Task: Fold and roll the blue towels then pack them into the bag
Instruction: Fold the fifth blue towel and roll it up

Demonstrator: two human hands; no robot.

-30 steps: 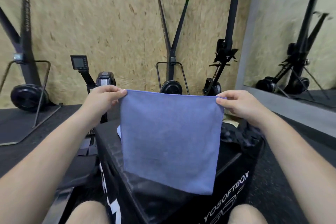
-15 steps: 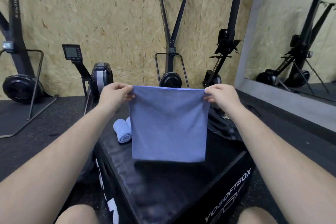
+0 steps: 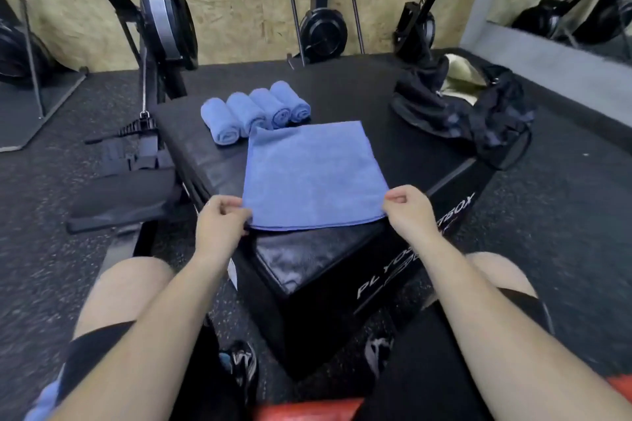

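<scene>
While two hands (image 3: 222, 220) (image 3: 408, 208) pinch one towel (image 3: 314, 178), four rolls (image 3: 256, 111) lie beyond.

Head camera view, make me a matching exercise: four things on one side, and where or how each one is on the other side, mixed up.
Things:
1 flat towel
2 rolled towels
3 bag
4 left hand

States:
A in a row, far left of the box top
B pinching a near towel corner
C spread on the box
D slumped at the far right

Pairs: 1-C, 2-A, 3-D, 4-B
</scene>
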